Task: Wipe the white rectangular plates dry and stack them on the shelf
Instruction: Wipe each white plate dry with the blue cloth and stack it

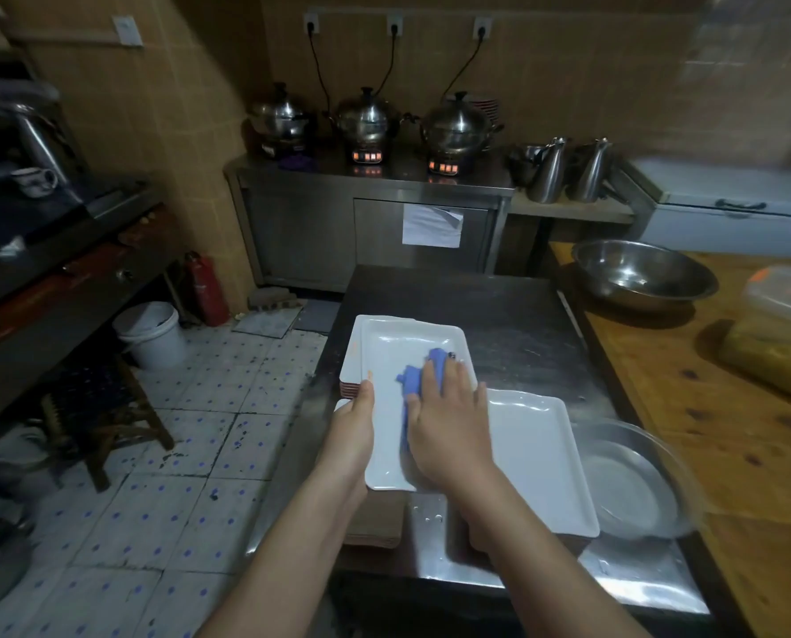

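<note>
- Wiping is under way: the left hand [354,425] is gripping the left edge of the held plate [398,356] over the desk [513,324], while the right hand [448,416], fingers flat, is pressing the blue cloth [414,377] into it.
- Next, I judge, the cloth is needing to cover the far corners before stacking.
- Three white plates are showing: the held one, a far plate [354,352] and a right plate [536,453]. There is one cloth.

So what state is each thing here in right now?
held plate, gripped at its left edge.
blue cloth, pressed onto the held plate.
left hand, grips the held plate.
right hand, flat on the blue cloth.
second plate, lying flat, untouched.
steel bowl, upright, looks empty.
middle cooker, display lit.
</note>
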The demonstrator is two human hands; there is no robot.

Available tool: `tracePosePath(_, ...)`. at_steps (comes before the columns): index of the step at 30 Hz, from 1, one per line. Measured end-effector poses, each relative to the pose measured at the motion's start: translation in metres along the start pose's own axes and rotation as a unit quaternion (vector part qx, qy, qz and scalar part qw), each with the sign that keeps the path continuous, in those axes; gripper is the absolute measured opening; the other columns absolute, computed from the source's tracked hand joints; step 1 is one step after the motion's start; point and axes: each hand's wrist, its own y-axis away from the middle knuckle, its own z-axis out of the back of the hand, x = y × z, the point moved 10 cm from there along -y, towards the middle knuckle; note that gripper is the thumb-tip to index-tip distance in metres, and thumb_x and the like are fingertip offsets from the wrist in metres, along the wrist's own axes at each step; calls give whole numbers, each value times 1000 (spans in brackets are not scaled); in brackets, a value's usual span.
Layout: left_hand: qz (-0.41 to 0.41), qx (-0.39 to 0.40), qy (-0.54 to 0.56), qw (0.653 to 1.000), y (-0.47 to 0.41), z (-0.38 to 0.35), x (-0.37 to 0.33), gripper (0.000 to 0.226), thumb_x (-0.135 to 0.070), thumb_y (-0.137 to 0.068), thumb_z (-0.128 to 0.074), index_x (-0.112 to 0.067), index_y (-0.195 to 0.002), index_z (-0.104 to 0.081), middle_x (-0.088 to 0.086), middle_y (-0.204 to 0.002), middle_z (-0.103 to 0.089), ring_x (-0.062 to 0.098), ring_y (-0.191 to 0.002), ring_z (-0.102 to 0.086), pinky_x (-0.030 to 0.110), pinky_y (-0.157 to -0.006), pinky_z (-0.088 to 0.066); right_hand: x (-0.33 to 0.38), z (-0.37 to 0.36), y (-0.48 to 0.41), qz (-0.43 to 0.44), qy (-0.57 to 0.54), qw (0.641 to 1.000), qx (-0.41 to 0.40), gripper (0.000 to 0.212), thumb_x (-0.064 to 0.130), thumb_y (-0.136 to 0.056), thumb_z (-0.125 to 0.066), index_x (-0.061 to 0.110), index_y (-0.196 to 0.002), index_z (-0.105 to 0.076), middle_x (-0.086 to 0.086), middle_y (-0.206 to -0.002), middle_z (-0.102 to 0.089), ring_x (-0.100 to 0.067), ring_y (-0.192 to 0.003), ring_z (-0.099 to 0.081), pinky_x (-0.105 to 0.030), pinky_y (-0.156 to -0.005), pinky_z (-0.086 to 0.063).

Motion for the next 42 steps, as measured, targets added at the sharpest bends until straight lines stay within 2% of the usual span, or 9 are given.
tracePosePath(4, 30, -12, 53, 998, -6, 1, 5, 40, -39, -99, -35, -10, -102, -62, 12, -99, -68, 26, -90, -65, 36, -84, -51, 37, -19, 24, 65, -30, 995, 74, 56, 31, -102, -20, 16, -152, 3, -8, -158, 16, -22, -145, 14, -44, -115, 7)
tracePosePath(8, 60, 1, 86, 994, -12, 2, 12, 42, -42, -98, -35, -13, -91, -65, 5, -79, -72, 19, -75, -67, 30, -64, -50, 39, -23, 31, 88, -7, 989, 117, 56, 34, -102, -16, 21, -151, 8, -3, -157, 21, -20, -145, 18, -46, -115, 11)
tracePosePath(12, 71, -3, 72, 995, -10, 3, 12, 44, -46, -97, -36, -12, -95, -64, 10, -86, -69, 26, -73, -65, 35, -67, -52, 23, -24, 30, 75, 22, 989, 130, 58, 38, -101, -19, 23, -151, 8, -3, -158, 19, -19, -144, 18, -47, -114, 10)
tracePosePath(20, 35, -32, 38, 998, -8, 15, 0, 38, -44, -97, -37, -21, -78, -60, 3, -72, -67, 20, -59, -65, 26, -48, -48, -27, -6, 16, -10, 37, 999, 30, 56, 42, -101, -15, 26, -151, 4, -2, -159, 12, -20, -145, 17, -42, -114, 12)
tracePosePath(26, 25, -33, -6, 999, -7, 22, -1, 39, -46, -97, -35, -19, -81, -60, 2, -71, -66, 16, -55, -64, 20, -40, -47, -20, -37, 26, 19, -12, 996, 86, 56, 40, -101, -19, 26, -151, 1, -1, -159, 14, -19, -145, 17, -42, -115, 9)
tracePosePath(31, 32, -12, -38, 999, -2, 16, 9, 42, -43, -99, -34, -13, -98, -62, 2, -77, -68, 17, -62, -65, 18, -42, -47, -28, -20, -9, 26, 17, 998, 56, 52, 39, -102, -18, 25, -151, -9, 0, -160, 6, -22, -146, 11, -42, -117, 3)
tracePosePath(35, 28, -43, -26, 998, -6, 29, 3, 40, -43, -98, -38, -13, -83, -61, 2, -70, -65, 15, -54, -62, 16, -36, -44, -18, -31, 4, 58, 1, 997, 57, 54, 38, -101, -24, 23, -151, -9, -2, -159, 3, -23, -146, 1, -39, -116, -7)
tracePosePath(38, 20, -50, -48, 997, -11, 38, 0, 42, -45, -97, -37, -16, -78, -60, 5, -71, -66, 19, -59, -64, 22, -45, -48, -10, -47, 30, 80, -104, 988, 84, 54, 36, -100, -28, 25, -150, -10, 4, -157, -2, -17, -139, -11, -27, -109, -16)
tracePosePath(42, 18, -30, -73, 997, -10, 31, 6, 42, -43, -98, -36, -13, -85, -62, 5, -76, -67, 21, -65, -65, 24, -54, -50, -19, -37, 5, 77, -29, 995, 53, 50, 36, -101, -27, 23, -148, -18, 2, -158, -8, -25, -142, -11, -37, -114, -19)
